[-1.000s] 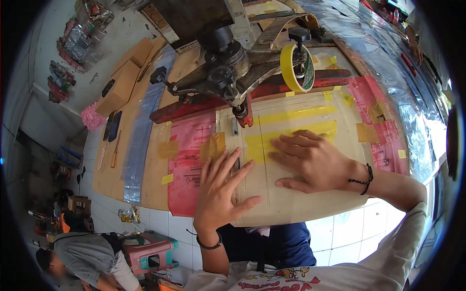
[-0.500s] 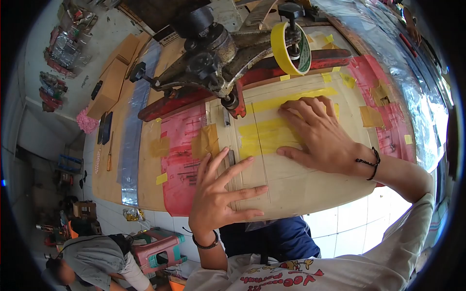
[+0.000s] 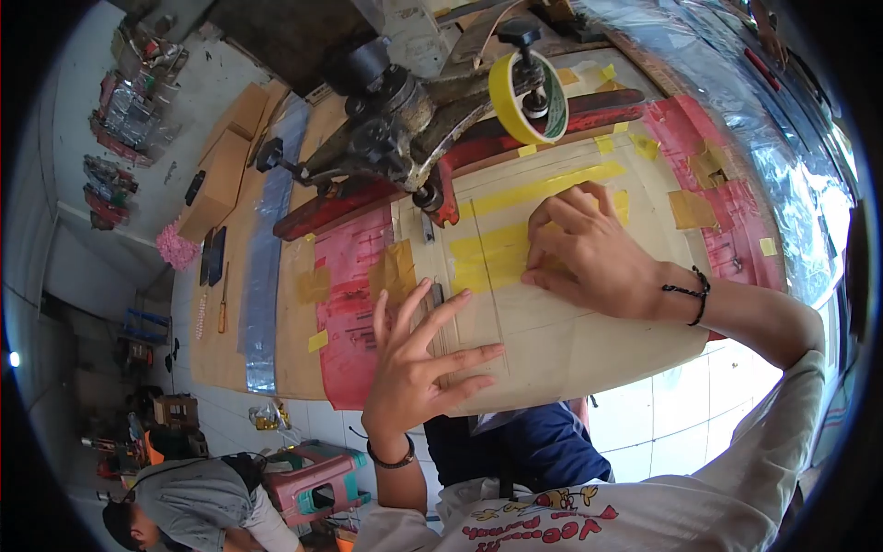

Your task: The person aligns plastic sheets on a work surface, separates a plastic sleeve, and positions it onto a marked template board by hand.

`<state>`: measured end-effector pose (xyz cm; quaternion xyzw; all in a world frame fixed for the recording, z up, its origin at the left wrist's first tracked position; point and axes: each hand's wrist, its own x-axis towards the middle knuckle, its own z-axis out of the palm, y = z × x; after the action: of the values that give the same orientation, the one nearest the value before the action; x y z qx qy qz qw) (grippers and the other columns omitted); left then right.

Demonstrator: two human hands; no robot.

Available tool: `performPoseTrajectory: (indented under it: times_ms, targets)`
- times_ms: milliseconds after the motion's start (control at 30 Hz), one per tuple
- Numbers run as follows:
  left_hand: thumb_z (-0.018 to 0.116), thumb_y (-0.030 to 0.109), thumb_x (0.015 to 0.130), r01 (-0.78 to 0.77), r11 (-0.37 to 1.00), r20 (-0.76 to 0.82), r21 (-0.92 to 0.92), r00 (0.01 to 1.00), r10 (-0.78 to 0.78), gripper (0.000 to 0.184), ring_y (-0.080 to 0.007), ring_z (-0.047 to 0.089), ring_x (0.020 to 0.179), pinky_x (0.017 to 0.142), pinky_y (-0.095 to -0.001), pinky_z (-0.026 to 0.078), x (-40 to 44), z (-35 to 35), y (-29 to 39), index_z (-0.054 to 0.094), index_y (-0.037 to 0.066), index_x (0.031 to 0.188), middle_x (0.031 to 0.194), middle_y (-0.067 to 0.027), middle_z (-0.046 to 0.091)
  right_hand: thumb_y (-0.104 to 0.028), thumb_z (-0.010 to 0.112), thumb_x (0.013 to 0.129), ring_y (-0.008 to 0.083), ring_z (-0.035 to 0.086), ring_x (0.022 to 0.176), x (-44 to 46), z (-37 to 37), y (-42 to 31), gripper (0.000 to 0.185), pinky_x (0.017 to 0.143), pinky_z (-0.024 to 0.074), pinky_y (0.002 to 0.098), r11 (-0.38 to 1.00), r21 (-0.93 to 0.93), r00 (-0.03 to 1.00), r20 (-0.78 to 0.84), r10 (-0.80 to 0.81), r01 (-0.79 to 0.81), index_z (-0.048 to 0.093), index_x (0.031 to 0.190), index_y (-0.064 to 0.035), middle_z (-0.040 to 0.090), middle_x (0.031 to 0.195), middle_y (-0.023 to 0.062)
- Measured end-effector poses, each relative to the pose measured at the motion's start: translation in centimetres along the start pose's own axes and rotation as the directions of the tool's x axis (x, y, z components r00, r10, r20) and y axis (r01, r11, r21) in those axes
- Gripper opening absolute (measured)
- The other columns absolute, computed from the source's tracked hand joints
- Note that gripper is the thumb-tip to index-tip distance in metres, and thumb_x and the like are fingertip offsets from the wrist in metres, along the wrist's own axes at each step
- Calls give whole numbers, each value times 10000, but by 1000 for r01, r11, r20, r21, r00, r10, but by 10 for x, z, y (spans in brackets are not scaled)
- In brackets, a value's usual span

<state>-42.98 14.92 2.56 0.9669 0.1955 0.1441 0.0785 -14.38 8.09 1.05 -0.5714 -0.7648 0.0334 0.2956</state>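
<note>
My left hand [image 3: 418,363] lies with fingers spread on the left part of a cream sheet [image 3: 589,359] with thin ruled lines. Across the sheet run strips of yellow tape [image 3: 487,262]. Over these strips, my right hand [image 3: 598,253] has its fingers curled, with thumb and forefinger close together at the tape; whether something is pinched there is hidden. Red panels [image 3: 354,285] flank the sheet, patched with brown tape [image 3: 394,267]. Beyond the hands, a roll of yellow tape [image 3: 506,97] hangs on a knob of a metal clamp [image 3: 405,129].
A red bar [image 3: 336,207] crosses the board behind the sheet. To the left are a cardboard box [image 3: 216,184], a phone-like dark object [image 3: 213,256] and a wooden-handled tool [image 3: 223,308]. Clear plastic [image 3: 727,110] covers the right side. Another person [image 3: 198,506] bends low at bottom left.
My right hand's fingers have gone from stretched flat on the tape to curled, with thumb and forefinger drawn together. The left hand stays spread on the sheet. The view has shifted slightly.
</note>
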Motion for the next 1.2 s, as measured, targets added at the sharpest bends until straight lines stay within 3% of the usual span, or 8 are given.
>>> performPoseTrajectory:
  times_ms: [67, 167, 333, 467, 567, 667, 767, 1200]
  targets:
    - [813, 480, 801, -30, 998, -29, 48, 999, 32, 452, -371, 470, 1387, 1163, -599, 301, 4, -7, 7, 776, 270, 1199, 1425, -76, 605, -241, 759, 875, 272, 569, 1118, -1, -3, -1, 171, 1052, 383, 467, 997, 40, 996, -75, -56, 60, 672, 970, -127, 620, 1117, 61]
    - [831, 286, 848, 119, 899, -222, -420, 948, -230, 473, -317, 593, 1242, 1077, -477, 441, 21, -12, 24, 679, 57, 1232, 1292, -141, 650, -192, 742, 901, 320, 650, 1056, 4, -11, -10, 188, 905, 528, 442, 961, 179, 954, -251, -164, 213, 627, 1029, -116, 643, 1207, 72]
    - [760, 111, 933, 269, 513, 85, -815, 931, -354, 352, -144, 691, 837, 772, -278, 550, 56, -16, 26, 589, -32, 1206, 938, -103, 720, -182, 744, 929, 337, 704, 1039, 5, -4, -5, 214, 832, 581, 419, 878, 411, 940, -323, -112, 246, 615, 1070, -85, 663, 1264, 130]
    - [691, 88, 987, 302, 482, 150, -823, 933, -328, 285, -69, 653, 673, 641, -218, 528, 85, -25, 19, 585, -17, 1229, 788, -47, 706, -248, 745, 956, 279, 736, 1003, 7, -7, -2, 407, 831, 577, 382, 830, 526, 941, -338, 3, 186, 541, 1255, -62, 680, 1236, 154]
    - [642, 84, 1009, 185, 476, 84, -860, 971, -225, 343, -60, 623, 653, 623, -224, 510, 99, -28, 14, 574, -9, 1332, 775, -27, 678, -270, 764, 953, 198, 728, 949, 8, -12, -6, 571, 800, 557, 343, 636, 771, 950, -186, 251, -17, 441, 1357, -29, 716, 1139, 156]
    - [569, 39, 1001, 122, 451, 57, -884, 986, -155, 451, -75, 578, 598, 578, -227, 466, 97, -24, 15, 490, -43, 1438, 732, -12, 633, -266, 780, 945, 133, 689, 889, 10, -19, -5, 625, 761, 535, 316, 566, 814, 957, -46, 285, -129, 406, 1384, -25, 732, 979, 113]
    - [544, 35, 994, 112, 431, 45, -895, 986, -162, 526, -69, 546, 578, 569, -225, 449, 93, -18, 13, 434, -53, 1501, 699, -4, 615, -221, 772, 954, 94, 652, 840, 11, -16, -6, 582, 746, 515, 293, 570, 813, 952, -71, 298, -118, 425, 1379, -29, 712, 869, 51]
    - [583, 48, 988, 36, 538, -60, -842, 985, -160, 496, -48, 542, 541, 554, -210, 438, 87, -11, -2, 487, -51, 1465, 615, 1, 598, -136, 650, 1030, 86, 648, 897, 15, -10, -2, 431, 807, 521, 272, 461, 884, 926, -107, 362, -78, 453, 1399, -30, 713, 940, 47]
